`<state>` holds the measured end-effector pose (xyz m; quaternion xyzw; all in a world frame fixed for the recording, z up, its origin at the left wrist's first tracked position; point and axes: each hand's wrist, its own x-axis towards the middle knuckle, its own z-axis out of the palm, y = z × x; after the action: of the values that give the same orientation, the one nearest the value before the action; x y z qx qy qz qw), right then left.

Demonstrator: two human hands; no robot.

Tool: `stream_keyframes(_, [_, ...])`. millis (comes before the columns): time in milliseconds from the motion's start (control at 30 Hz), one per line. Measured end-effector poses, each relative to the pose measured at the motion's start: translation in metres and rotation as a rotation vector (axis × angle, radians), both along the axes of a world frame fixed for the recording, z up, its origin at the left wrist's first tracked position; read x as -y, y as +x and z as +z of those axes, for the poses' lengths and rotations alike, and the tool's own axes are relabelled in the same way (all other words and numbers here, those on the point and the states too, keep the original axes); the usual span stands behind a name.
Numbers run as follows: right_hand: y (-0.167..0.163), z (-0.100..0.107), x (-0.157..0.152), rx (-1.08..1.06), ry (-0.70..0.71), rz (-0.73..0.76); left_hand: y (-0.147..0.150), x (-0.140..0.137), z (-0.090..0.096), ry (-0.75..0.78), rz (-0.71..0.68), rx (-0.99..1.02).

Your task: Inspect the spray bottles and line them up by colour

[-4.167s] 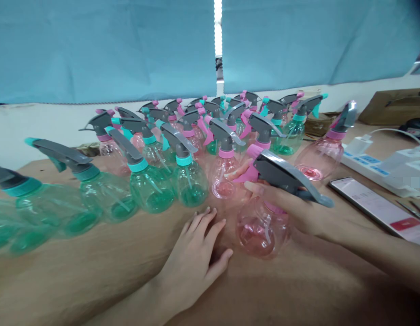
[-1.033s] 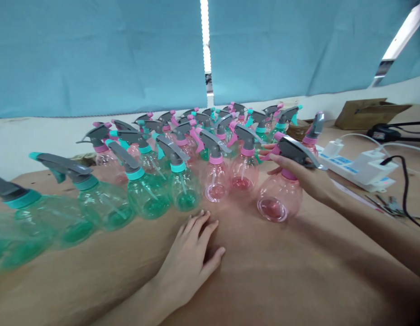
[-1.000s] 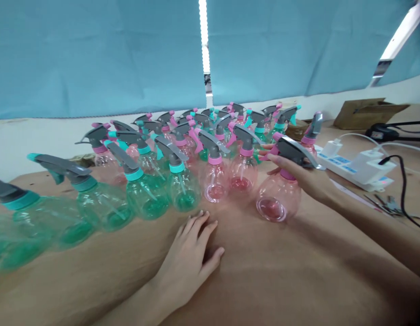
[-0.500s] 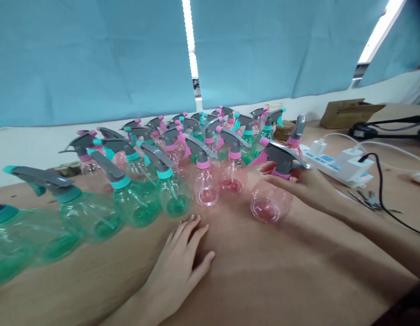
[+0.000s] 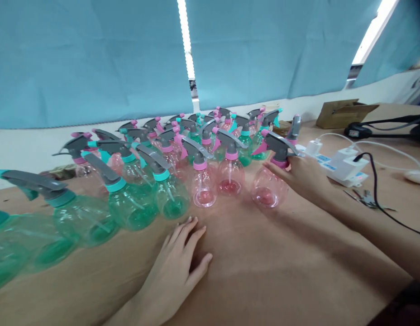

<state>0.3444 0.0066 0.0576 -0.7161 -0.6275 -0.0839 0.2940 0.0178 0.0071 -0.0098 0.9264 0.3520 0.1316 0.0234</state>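
Pink spray bottle [image 5: 269, 183] moved back to the right end of the front row

Four seconds ago the bottle stood close to the camera, right of centre and ahead of the other bottles; now it sits farther back at centre right, just beside two pink bottles [image 5: 231, 174]. Since half a second ago its base has also drawn more nearly level with theirs, and the view has drifted a little, sliding the green bottles [image 5: 172, 197] leftward. For the work in hand, I judge that the bottle has all but joined the row, with a gap left on its left side.

The right hand [image 5: 310, 181] is curled about its neck, one finger across the front; the others are partly hidden, so how firmly they grip cannot be told. Nor can I tell whether the base bears fully on the table [image 5: 250, 271].

At lower centre, the left hand [image 5: 176, 265] lies palm down on the wood, fingers loosely spread, holding nothing. Beyond the right hand, towards the right edge, are a power strip [image 5: 349, 181] and small tools [image 5: 366, 198].
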Motion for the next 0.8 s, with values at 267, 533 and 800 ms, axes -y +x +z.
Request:
stream_keyframes(267, [-0.003, 0.000, -0.019, 0.046, -0.006, -0.075, 0.000, -0.001, -0.002, -0.006, 0.003, 0.007])
stream_keyframes(533, [0.004, -0.014, -0.047, 0.092, 0.050, -0.184, -0.004, -0.002, -0.006, 0.009, -0.003, 0.008])
stream_keyframes(800, [0.008, -0.019, -0.061, 0.093, 0.072, -0.191, -0.004, -0.004, -0.007, 0.035, -0.002, 0.034])
